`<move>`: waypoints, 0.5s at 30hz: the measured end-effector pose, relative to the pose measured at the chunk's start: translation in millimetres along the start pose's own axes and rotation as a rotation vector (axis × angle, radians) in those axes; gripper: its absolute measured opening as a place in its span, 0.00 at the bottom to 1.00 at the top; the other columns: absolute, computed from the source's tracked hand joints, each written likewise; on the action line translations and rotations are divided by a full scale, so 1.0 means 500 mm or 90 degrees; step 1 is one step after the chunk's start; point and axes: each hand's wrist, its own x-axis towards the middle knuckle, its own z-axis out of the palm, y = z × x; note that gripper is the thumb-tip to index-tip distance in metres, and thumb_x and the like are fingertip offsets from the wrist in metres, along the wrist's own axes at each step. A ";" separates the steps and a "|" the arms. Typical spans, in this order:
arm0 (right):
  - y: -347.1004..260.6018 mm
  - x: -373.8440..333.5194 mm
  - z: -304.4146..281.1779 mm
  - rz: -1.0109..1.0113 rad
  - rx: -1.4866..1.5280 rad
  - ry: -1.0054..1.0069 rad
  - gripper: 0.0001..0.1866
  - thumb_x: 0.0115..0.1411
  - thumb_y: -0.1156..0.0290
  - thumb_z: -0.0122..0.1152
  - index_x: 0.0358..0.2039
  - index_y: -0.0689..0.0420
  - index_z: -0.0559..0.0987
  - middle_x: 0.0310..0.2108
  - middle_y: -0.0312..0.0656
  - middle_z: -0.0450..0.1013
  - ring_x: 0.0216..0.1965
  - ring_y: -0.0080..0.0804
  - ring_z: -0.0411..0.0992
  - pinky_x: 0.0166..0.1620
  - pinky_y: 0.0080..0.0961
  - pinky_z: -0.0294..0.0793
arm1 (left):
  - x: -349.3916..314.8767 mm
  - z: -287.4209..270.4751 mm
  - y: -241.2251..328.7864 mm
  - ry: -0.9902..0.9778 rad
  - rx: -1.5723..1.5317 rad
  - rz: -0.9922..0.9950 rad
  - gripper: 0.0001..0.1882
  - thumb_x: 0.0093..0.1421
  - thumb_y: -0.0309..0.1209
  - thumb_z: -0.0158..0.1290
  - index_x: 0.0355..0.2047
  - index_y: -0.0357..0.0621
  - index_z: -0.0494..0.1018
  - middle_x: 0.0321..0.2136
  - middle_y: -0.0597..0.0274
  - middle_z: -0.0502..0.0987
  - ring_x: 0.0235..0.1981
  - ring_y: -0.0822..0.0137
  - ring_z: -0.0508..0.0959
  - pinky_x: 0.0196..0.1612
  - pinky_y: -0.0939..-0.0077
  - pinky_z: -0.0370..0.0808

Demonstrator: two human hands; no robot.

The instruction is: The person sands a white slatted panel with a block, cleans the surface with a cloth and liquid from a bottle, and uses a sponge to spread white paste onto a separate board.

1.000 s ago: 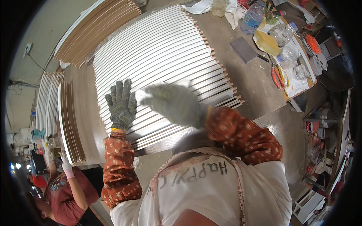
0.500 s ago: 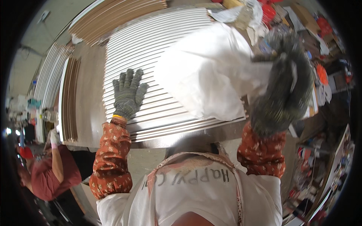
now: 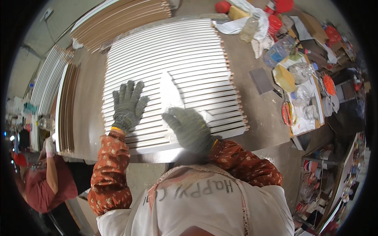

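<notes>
Right hand (image 3: pixel 192 130) and white cloth (image 3: pixel 170 92) swung back left onto strips (image 3: pixel 199 78); it's part-flat over cloth, grip unclear; left hand (image 3: pixel 128 107) splayed, empty; strips laid out, wiped share unclear.

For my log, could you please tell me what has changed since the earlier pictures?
The dark knit-gloved right hand has swung leftward and down onto the long white strips; the white cloth, spread out half a second ago, is now bunched under and around it. The left hand stays spread on the strips.
</notes>
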 end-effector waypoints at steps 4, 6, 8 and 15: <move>-0.004 -0.005 -0.023 0.013 -0.071 0.024 0.21 0.64 0.73 0.46 0.59 0.53 0.68 0.54 0.40 0.66 0.51 0.34 0.66 0.52 0.32 0.70 | -0.030 -0.046 0.015 -0.020 -0.001 0.062 0.30 0.65 0.45 0.41 0.67 0.56 0.54 0.67 0.49 0.53 0.67 0.44 0.51 0.67 0.45 0.39; 0.001 -0.003 -0.024 0.019 -0.057 -0.032 0.23 0.63 0.74 0.45 0.60 0.54 0.66 0.55 0.39 0.65 0.53 0.32 0.64 0.55 0.30 0.65 | -0.084 -0.105 0.057 0.016 0.014 0.076 0.29 0.65 0.43 0.42 0.66 0.53 0.56 0.67 0.49 0.53 0.68 0.47 0.50 0.67 0.47 0.37; 0.002 -0.008 -0.022 0.023 0.000 -0.010 0.26 0.58 0.75 0.48 0.59 0.54 0.68 0.55 0.38 0.66 0.55 0.30 0.63 0.55 0.29 0.64 | -0.134 -0.121 0.103 0.106 0.034 0.018 0.29 0.65 0.42 0.42 0.66 0.52 0.56 0.67 0.51 0.52 0.69 0.50 0.48 0.68 0.49 0.36; 0.031 0.010 -0.078 0.145 0.355 0.080 0.19 0.65 0.69 0.52 0.54 0.63 0.71 0.44 0.49 0.75 0.45 0.40 0.73 0.51 0.33 0.74 | -0.182 -0.025 0.133 0.151 -0.011 -0.070 0.27 0.63 0.40 0.44 0.61 0.43 0.63 0.62 0.49 0.61 0.66 0.48 0.54 0.68 0.48 0.42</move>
